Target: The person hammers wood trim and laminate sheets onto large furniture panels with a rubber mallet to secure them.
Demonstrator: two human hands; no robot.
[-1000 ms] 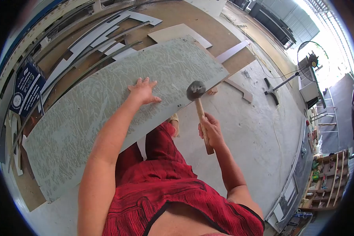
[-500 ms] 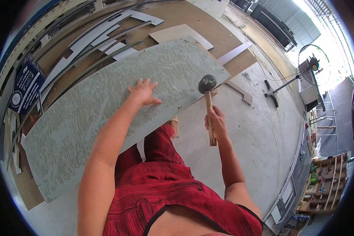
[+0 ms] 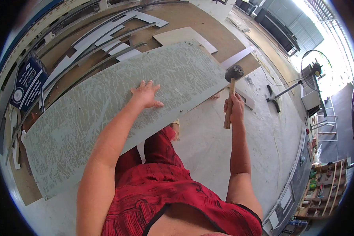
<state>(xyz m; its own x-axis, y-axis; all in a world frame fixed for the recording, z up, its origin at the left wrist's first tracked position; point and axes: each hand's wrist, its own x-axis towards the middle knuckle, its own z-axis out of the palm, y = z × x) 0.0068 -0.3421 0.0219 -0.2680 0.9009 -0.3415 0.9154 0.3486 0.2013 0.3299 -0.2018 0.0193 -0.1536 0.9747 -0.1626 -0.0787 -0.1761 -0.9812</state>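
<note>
A large grey-green panel (image 3: 86,114) with a streaked, scratchy surface lies in front of me, slanting up to the right. My left hand (image 3: 146,96) rests on its top with the fingers spread. In my right hand (image 3: 235,108) is a rubber mallet (image 3: 234,73), gripped by its wooden handle, black head upward. The head is at the panel's far right corner and overlaps its edge in this view. My foot shows just below the panel's near edge.
White and grey board strips (image 3: 106,37) lie beyond the panel, with a pale board (image 3: 187,38) beside them. A dark blue box (image 3: 28,84) stands at left. To the right are a fan (image 3: 315,70) on a stand and a wooden rack (image 3: 322,190) of tools. Concrete floor (image 3: 208,157) spreads at right.
My right hand has carried the mallet rightward and a little up, toward the panel's far right corner. My left hand stays spread on the panel.
</note>
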